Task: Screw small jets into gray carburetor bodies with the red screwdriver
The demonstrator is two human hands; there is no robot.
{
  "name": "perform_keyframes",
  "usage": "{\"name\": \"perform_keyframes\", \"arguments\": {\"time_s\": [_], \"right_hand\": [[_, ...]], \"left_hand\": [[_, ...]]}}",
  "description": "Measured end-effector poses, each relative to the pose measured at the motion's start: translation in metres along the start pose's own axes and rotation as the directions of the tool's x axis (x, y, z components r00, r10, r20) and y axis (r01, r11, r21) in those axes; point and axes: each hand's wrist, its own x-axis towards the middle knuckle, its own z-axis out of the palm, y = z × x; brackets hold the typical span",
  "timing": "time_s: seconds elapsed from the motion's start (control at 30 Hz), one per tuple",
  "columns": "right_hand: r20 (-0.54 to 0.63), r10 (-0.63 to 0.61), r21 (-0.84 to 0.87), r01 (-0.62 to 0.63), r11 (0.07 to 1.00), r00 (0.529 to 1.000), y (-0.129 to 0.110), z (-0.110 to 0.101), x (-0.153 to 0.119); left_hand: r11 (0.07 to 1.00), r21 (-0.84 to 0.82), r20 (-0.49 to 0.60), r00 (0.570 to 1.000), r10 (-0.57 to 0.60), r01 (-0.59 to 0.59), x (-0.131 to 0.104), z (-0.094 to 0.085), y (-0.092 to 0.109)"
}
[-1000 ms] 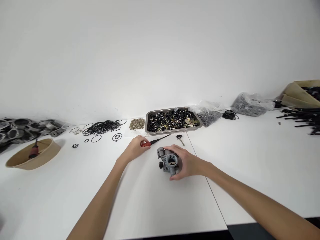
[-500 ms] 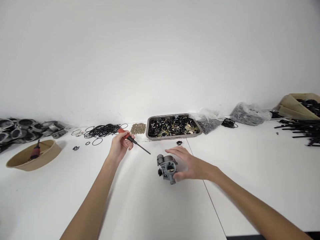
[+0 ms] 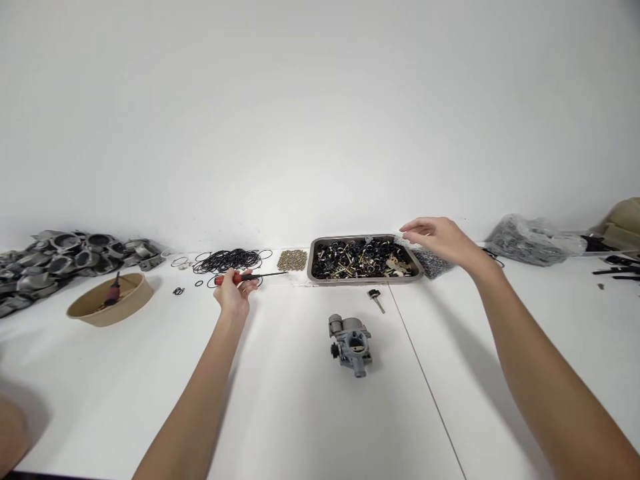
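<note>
My left hand (image 3: 235,293) grips a screwdriver (image 3: 260,275) with a red and black handle, its shaft pointing right beside a pile of black rubber rings (image 3: 227,260). My right hand (image 3: 436,240) is raised near the right end of a metal tray (image 3: 365,281) of mixed small parts; its fingers are stretched out and hold nothing I can see. On the white table between my arms sits a grey carburetor (image 3: 353,345), touched by neither hand. Just behind it lies a small black-headed part with a metal stem (image 3: 376,299).
Brass-coloured small pieces (image 3: 293,260) lie left of the tray. A tan bowl (image 3: 110,308) holding another screwdriver (image 3: 113,292) stands at left, before piled grey metal castings (image 3: 65,260). Plastic-bagged parts (image 3: 533,241) rest at right. A blurred rounded shape (image 3: 11,427) enters lower left.
My right hand has left the carburetor and moved up and right toward the tray's right end. The screwdriver in my left hand has swung nearly level. The view has shifted left.
</note>
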Motion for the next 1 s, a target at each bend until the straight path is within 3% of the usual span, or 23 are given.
{"name": "perform_keyframes", "arguments": {"time_s": [0.13, 0.3, 0.6, 1.0], "right_hand": [[0.144, 0.054, -0.139, -0.033, 0.99, 0.988, 0.036, 0.009, 0.011], [0.23, 0.09, -0.207, -0.042, 0.977, 0.969, 0.062, 0.027, 0.012], [0.321, 0.024, -0.197, 0.042, 0.979, 0.947, 0.085, 0.055, 0.013], [0.309, 0.008, -0.128, 0.033, 0.991, 0.951, 0.087, 0.053, 0.01]], "left_hand": [[0.992, 0.062, -0.031, 0.993, 0.112, -0.109, -0.002, 0.004, -0.006], [0.988, 0.097, -0.003, 0.992, 0.125, -0.124, -0.001, 0.003, -0.011], [0.981, 0.123, 0.037, 0.989, 0.146, -0.149, 0.0, 0.003, -0.015], [0.979, 0.116, 0.077, 0.984, 0.162, -0.17, -0.001, 0.005, -0.02]]}}
